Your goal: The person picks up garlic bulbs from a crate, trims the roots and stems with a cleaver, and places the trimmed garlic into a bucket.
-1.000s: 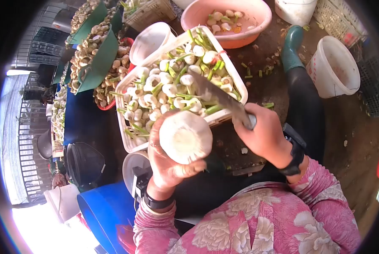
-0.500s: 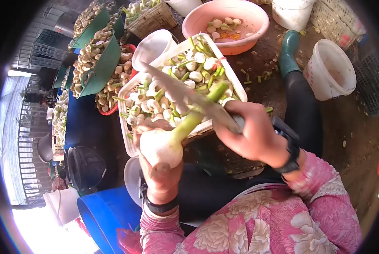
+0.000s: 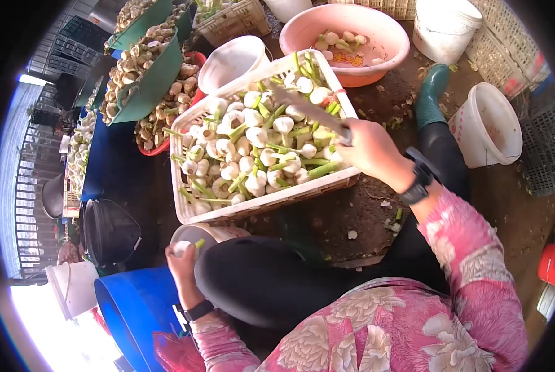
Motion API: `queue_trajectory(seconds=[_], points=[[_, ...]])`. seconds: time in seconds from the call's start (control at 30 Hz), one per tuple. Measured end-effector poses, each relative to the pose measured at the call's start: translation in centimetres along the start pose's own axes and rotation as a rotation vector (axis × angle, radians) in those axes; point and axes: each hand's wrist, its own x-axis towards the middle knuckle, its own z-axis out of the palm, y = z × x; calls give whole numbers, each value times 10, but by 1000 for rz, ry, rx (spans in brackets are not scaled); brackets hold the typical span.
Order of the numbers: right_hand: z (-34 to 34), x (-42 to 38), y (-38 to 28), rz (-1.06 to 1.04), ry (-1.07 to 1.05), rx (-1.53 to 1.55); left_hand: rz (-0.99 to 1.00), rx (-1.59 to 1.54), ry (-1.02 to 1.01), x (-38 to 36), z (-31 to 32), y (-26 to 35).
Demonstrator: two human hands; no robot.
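My left hand (image 3: 185, 273) is low on the left, closed around a white garlic bulb (image 3: 181, 248) with a short green stem stub. It is at the rim of a white bucket (image 3: 224, 233) beside my bent knee. My right hand (image 3: 373, 152) grips a knife (image 3: 317, 115) by its handle. The blade, smeared by motion, points up and left above a white plastic crate (image 3: 189, 218). Heaped in that crate are trimmed garlic bulbs (image 3: 255, 135) with short green stems.
Behind the crate stand a white tub (image 3: 234, 62) and a pink basin (image 3: 386, 69) with several bulbs. Green tubs (image 3: 150, 93) of untrimmed garlic are at the left. A blue barrel (image 3: 125, 310) is near my left arm; a white bucket (image 3: 469, 139) stands right of my boot.
My left hand has moved down and left to the bucket, now with a short-stemmed bulb instead of a long-stemmed one. The knife has moved up and away from my left hand.
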Motion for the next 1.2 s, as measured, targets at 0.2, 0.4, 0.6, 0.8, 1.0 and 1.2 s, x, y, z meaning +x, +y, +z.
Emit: queue_trajectory(seconds=[0.2, 0.4, 0.6, 0.8, 1.0, 1.2], points=[[71, 55, -4, -134, -268, -165, -42, 370, -2, 35, 17, -103], [112, 75, -1, -54, -422, -272, 92, -392, -399, -7, -14, 82], [134, 82, 21, 5, -470, -190, 502, -395, -576, -76, -37, 201], [117, 72, 12, -61, -527, -74, 749, -322, -726, -88, -9, 253], [62, 49, -19, -45, -21, 164, 509, -341, -584, -78, 57, 220], [-19, 13, -2, 232, 429, 1036, 531, -97, -757, -84, 91, 218]])
